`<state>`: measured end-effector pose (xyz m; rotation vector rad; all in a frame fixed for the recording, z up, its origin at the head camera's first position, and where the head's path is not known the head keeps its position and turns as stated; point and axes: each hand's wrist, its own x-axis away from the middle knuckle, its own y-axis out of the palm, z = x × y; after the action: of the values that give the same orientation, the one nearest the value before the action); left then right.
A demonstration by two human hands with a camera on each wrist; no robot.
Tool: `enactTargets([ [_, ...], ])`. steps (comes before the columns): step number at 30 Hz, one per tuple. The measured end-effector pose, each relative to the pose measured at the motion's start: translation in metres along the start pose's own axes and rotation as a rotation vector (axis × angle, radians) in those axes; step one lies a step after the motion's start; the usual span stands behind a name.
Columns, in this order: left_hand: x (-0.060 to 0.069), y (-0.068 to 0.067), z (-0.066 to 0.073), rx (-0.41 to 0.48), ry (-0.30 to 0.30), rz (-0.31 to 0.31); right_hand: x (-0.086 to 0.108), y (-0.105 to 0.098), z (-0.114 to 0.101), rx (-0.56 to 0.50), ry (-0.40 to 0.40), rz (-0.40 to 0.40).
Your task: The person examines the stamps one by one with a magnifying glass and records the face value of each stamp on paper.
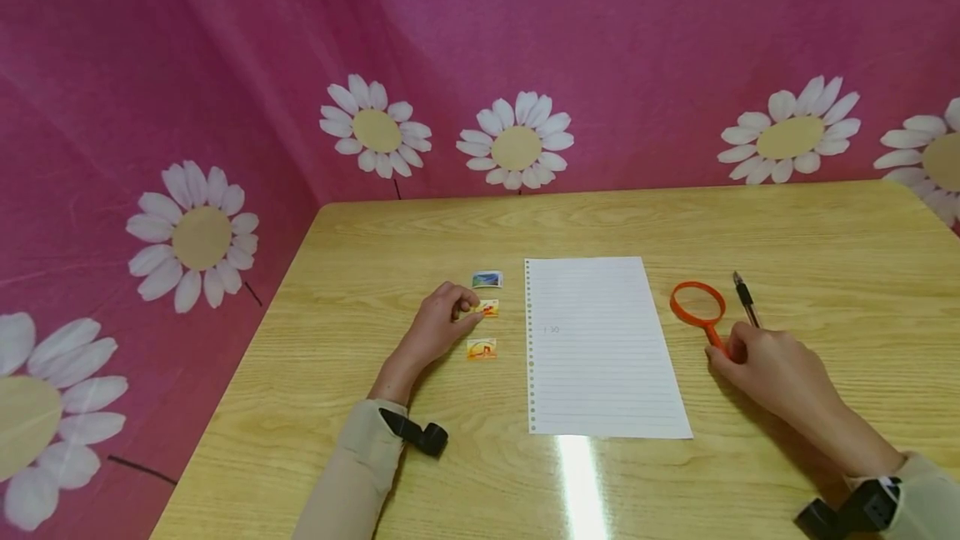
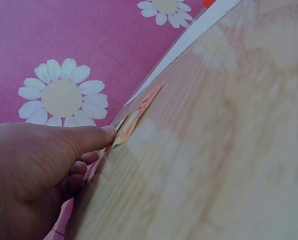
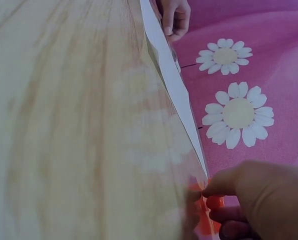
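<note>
Three small stamps lie in a column left of a lined sheet of paper point(image 1: 600, 348): a blue-green stamp point(image 1: 487, 278) at the far end, a yellow and red stamp point(image 1: 490, 308) in the middle, an orange-yellow stamp point(image 1: 482, 348) nearest me. My left hand point(image 1: 438, 325) pinches the left edge of the middle stamp between thumb and fingers; its fingertips partly cover it. On the right, my right hand point(image 1: 776, 369) holds the handle of a red magnifying glass point(image 1: 712, 333), thumb and fingers around it. The lens ring lies close to the table.
A black-capped pen point(image 1: 744, 294) lies just beyond my right hand, partly hidden by it. Faint handwriting marks the paper's left side. The wooden table point(image 1: 420, 232) meets a pink curtain point(image 1: 615, 48) with daisies at the back and left.
</note>
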<state>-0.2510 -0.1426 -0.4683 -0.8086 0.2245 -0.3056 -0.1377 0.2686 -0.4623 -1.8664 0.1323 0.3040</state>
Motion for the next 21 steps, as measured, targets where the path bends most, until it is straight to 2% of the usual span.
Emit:
enactTargets([
  [5,0.0003,-0.0002,0.0003,0.003,-0.002,-0.001,0.0004,0.0021,0.0010,0.027,-0.024,0.002],
  [13,0.0002,0.0007,-0.0005,0.008,-0.006,0.009,0.0003,0.0007,0.0005,0.023,-0.010,-0.020],
  [21,0.0005,0.0010,-0.0021,0.052,0.018,0.042,-0.0004,-0.0002,0.0047,-0.091,-0.011,0.079],
])
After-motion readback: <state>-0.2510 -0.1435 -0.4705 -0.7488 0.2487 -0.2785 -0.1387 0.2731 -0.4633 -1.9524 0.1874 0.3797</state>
